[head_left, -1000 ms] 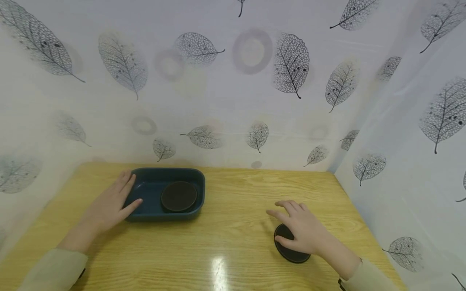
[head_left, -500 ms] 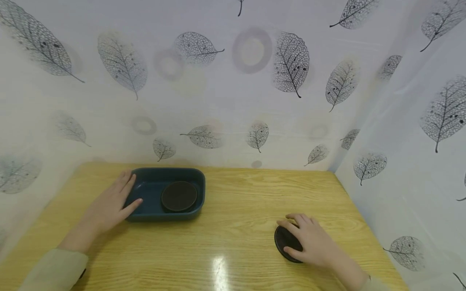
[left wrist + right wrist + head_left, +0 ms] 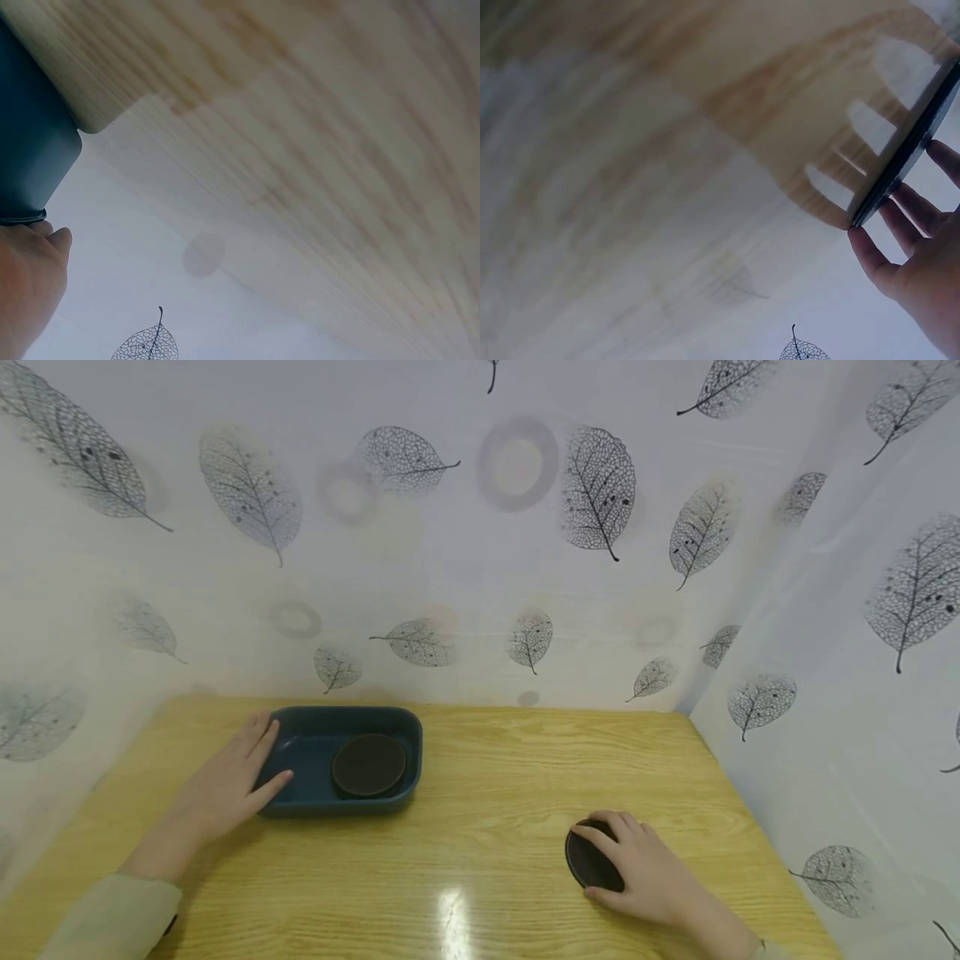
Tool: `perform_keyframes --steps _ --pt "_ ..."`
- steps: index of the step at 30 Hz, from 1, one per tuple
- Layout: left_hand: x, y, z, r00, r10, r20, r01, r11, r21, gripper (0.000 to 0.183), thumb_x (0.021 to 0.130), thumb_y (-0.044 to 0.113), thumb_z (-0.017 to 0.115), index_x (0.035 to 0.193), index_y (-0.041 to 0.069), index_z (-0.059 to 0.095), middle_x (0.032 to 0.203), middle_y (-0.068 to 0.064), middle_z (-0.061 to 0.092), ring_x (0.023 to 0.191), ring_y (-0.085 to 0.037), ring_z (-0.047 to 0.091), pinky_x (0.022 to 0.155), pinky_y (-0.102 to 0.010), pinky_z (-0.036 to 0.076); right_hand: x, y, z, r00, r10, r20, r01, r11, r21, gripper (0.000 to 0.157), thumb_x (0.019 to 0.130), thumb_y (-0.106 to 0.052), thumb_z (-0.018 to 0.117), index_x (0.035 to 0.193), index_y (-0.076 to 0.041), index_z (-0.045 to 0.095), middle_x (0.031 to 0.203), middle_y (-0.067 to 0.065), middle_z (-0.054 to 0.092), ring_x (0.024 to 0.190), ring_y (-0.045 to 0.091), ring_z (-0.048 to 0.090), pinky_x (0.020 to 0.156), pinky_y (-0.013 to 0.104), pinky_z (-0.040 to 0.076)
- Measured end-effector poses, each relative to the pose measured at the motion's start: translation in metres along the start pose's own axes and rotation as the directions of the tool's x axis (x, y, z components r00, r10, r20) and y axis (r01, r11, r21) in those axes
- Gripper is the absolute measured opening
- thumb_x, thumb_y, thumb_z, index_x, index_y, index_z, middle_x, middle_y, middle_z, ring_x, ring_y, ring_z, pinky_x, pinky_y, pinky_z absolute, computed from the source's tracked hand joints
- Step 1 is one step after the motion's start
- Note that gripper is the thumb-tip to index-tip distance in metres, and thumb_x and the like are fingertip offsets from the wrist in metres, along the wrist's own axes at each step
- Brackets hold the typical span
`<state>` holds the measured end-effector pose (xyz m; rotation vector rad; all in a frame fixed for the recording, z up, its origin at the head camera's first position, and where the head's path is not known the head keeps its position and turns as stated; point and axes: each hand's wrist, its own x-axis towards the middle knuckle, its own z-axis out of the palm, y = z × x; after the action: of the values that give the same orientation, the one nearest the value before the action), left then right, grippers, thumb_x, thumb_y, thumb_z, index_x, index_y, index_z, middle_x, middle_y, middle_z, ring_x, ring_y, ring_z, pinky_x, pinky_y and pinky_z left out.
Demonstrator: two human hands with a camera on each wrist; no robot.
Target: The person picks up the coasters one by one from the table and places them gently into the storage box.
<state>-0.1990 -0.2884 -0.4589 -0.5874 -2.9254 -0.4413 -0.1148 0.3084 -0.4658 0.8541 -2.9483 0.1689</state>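
In the head view a dark blue rectangular tray (image 3: 300,785) stands at the back left of the table. My left hand (image 3: 225,785) rests over its left end, fingers fairly straight along the rim and thumb reaching inside. The left wrist view shows fingertips at the rim of the tray (image 3: 37,142). A round black coaster (image 3: 369,766) lies in the tray's right half. On the table at the right, my right hand (image 3: 648,872) spans another black coaster (image 3: 592,858), thumb at its near edge and fingers at its far edge. Fingertips meet the edge of this coaster (image 3: 911,150) in the right wrist view.
The table (image 3: 480,777) has a glossy yellow wood-grain top that reflects light. A pale curtain (image 3: 465,568) printed with leaves hangs behind it and along the right side.
My right hand has come down and a little toward me and right, and now grips the coaster by its edges. The left hand and the tray have stayed in place.
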Motion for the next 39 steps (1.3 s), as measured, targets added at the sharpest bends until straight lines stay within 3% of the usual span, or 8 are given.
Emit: perform_keyframes --steps 15,22,30,39 --pt "-0.002 -0.001 0.000 1.000 0.002 -0.007 -0.002 1.000 -0.005 0.088 0.109 0.045 0.056 0.166 -0.010 0.017 0.174 -0.034 0.012 0.164 -0.049 0.011 0.134 -0.061 0.012 0.003 0.001 0.000 1.000 0.008 0.024 -0.009 0.998 0.061 0.072 0.084 -0.054 0.083 0.148 -0.028 0.060 0.143 0.005 0.056 0.126 0.026 0.056 0.095 0.057 0.054" --pt "-0.002 -0.002 0.000 1.000 0.001 -0.009 -0.001 1.000 0.001 0.089 0.109 0.046 0.056 0.166 -0.010 0.017 0.173 -0.034 0.013 0.163 -0.050 0.013 0.131 -0.065 0.019 0.008 -0.001 0.000 1.000 -0.001 0.001 0.001 0.999 0.038 0.077 0.077 -0.049 0.087 0.146 -0.025 0.062 0.135 0.004 0.057 0.122 0.022 0.054 0.091 0.053 0.052" --pt "0.000 0.001 -0.002 0.999 -0.015 0.031 0.015 1.000 0.003 0.090 0.109 0.047 0.055 0.166 -0.010 0.017 0.174 -0.034 0.010 0.162 -0.052 0.013 0.130 -0.067 0.021 0.023 -0.005 0.000 1.000 -0.009 0.028 0.008 1.000 0.015 0.077 0.076 -0.051 0.086 0.145 -0.028 0.062 0.135 0.006 0.056 0.122 0.023 0.053 0.090 0.051 0.049" --pt "0.000 0.002 -0.003 0.999 -0.013 0.030 0.013 1.000 0.003 0.089 0.109 0.047 0.055 0.165 -0.011 0.017 0.174 -0.034 0.010 0.162 -0.052 0.013 0.130 -0.066 0.020 0.050 -0.010 -0.004 0.998 -0.060 -0.007 0.060 0.998 -0.022 0.078 0.073 -0.050 0.084 0.143 -0.025 0.062 0.132 0.008 0.055 0.118 0.024 0.053 0.084 0.042 0.044"
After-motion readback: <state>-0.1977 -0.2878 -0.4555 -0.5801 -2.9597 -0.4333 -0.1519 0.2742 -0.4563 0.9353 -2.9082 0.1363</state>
